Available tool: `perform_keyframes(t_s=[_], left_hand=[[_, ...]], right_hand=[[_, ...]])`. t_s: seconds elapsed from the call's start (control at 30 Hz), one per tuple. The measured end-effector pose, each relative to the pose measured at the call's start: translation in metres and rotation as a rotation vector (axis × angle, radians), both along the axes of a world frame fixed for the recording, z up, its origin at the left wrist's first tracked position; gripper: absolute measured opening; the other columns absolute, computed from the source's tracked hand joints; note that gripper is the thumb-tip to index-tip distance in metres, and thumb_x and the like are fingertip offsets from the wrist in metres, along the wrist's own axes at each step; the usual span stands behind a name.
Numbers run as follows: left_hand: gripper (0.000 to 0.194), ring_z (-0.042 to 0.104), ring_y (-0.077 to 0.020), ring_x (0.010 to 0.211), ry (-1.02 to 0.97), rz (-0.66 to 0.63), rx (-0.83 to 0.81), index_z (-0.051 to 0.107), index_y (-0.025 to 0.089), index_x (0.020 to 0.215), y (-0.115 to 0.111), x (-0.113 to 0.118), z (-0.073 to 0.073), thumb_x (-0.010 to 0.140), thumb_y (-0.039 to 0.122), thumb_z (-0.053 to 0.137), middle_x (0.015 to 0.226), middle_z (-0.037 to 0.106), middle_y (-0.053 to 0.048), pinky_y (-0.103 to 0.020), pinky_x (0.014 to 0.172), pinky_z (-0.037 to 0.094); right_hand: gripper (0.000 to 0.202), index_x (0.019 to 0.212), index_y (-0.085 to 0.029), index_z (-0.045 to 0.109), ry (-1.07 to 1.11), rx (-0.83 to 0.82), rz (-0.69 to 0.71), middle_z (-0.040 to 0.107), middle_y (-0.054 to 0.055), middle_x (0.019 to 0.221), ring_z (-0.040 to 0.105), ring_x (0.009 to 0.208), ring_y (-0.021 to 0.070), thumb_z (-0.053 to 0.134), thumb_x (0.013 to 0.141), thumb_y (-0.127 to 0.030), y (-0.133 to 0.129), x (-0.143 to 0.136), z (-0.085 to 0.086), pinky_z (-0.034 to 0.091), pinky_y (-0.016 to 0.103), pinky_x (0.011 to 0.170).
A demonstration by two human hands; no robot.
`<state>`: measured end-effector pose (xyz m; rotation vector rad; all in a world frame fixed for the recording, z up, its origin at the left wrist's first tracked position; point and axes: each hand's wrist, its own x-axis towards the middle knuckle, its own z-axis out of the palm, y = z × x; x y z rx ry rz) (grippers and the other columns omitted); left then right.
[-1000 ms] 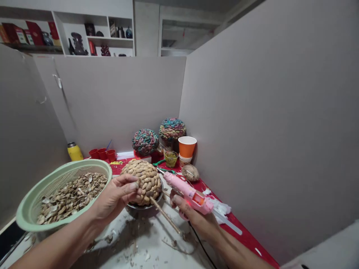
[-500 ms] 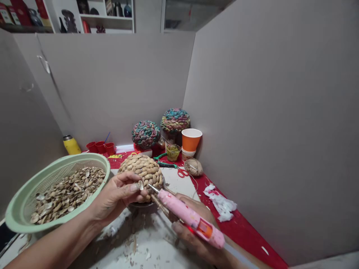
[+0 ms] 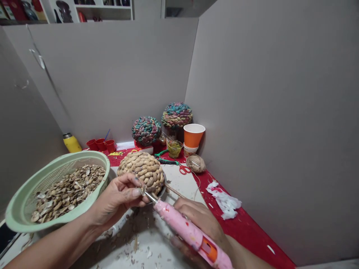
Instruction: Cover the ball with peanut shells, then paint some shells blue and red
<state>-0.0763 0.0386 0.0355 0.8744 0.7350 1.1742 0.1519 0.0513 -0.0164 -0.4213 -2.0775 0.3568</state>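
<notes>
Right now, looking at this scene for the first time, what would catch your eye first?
Probably the pink glue gun in the right hand, its metal tip at the small shell piece in the left hand's fingers. Just behind sits a dome covered in tan peanut shells; at left is a pale green plastic colander of loose shells.

"What's in the left hand [image 3: 122, 194]?"
"A piece of peanut shell [image 3: 143, 188], pinched at the nozzle [image 3: 150, 197] of the pink hot glue gun [image 3: 182, 226] the right hand [image 3: 200, 216] grips."
"And around them?"
"A peanut-covered dome [image 3: 144, 168] just behind, a green colander [image 3: 12, 209] of shells [image 3: 70, 190] leftward, two multicoloured balls [image 3: 146, 130] farther back, near an orange cup [image 3: 193, 139]."
</notes>
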Motion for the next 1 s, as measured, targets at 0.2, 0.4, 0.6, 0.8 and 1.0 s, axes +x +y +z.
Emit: perform_keyframes(t_s=[0.2,0.4,0.6,0.8,1.0], left_hand=[[0.023,0.068,-0.0115,0.063,0.014,-0.052,-0.001,0.072,0.015,0.078,-0.0013,0.0,-0.0047,0.065,0.02,0.091,0.077,0.072,-0.002,-0.02,0.06,0.056],[0.023,0.068,-0.0106,0.062,0.014,-0.058,0.005,0.071,0.017,0.081,-0.0021,-0.0006,-0.004,0.068,0.019,0.089,0.075,0.072,-0.001,-0.019,0.061,0.055],[0.028,0.067,-0.0108,0.064,0.023,-0.041,0.004,0.069,0.016,0.082,-0.0019,0.0016,-0.0002,0.065,0.02,0.091,0.072,0.069,0.0,-0.02,0.062,0.054],[0.032,0.063,-0.0105,0.067,0.061,-0.015,0.025,0.068,0.016,0.083,-0.0005,0.0016,-0.0019,0.063,0.023,0.092,0.073,0.067,0.0,-0.02,0.065,0.052],[0.03,0.062,-0.0108,0.069,0.073,-0.032,0.051,0.068,0.015,0.083,-0.0026,0.0023,-0.0026,0.065,0.024,0.091,0.075,0.068,0.0,-0.021,0.065,0.051]], right_hand=[[0.025,0.084,-0.022,0.052,0.028,0.11,0.009,0.06,0.001,0.065,0.057,0.055,0.0153,0.056,0.095,-0.044,0.0015,-0.0005,-0.0006,0.045,0.028,0.052],[0.027,0.084,-0.022,0.053,0.028,0.129,-0.022,0.06,0.001,0.065,0.056,0.054,0.0156,0.057,0.095,-0.046,0.0015,-0.0012,-0.0001,0.042,0.028,0.049],[0.023,0.081,-0.022,0.055,0.021,0.092,-0.007,0.059,0.002,0.062,0.052,0.051,0.016,0.06,0.092,-0.041,0.0009,-0.0014,0.0026,0.039,0.029,0.046],[0.021,0.08,-0.023,0.051,0.008,0.121,-0.005,0.058,0.002,0.061,0.053,0.052,0.0168,0.058,0.093,-0.038,0.0011,-0.0014,0.0018,0.04,0.03,0.047],[0.02,0.082,-0.025,0.047,-0.002,0.124,-0.012,0.056,0.001,0.062,0.051,0.052,0.0177,0.06,0.091,-0.037,0.0018,-0.0018,-0.001,0.037,0.031,0.048]])
